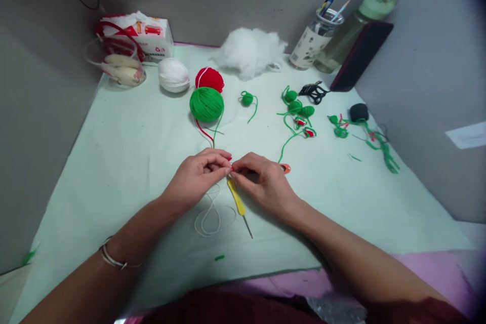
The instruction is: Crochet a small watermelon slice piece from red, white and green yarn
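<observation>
My left hand (201, 174) and my right hand (264, 177) meet fingertip to fingertip in the middle of the table. Both are closed in a pinch on a small red yarn piece (230, 166), mostly hidden by the fingers. Just below them lies a crochet hook (237, 197) with a yellow handle, its metal end toward me. A loose white strand (212, 217) is looped on the cloth beside it. From the green yarn ball (207, 104) and the red yarn ball (210, 80), strands run down toward my left hand. An orange-handled tool (285, 168) peeks out past my right hand.
Small green crocheted pieces (295, 107) with loose tails lie to the right, near black scissors (314, 92). Farther back are white stuffing (248, 51), a white yarn ball (173, 75), a pen jar (315, 38), a bottle (343, 35) and a tissue pack (155, 35). Grey partitions enclose the table.
</observation>
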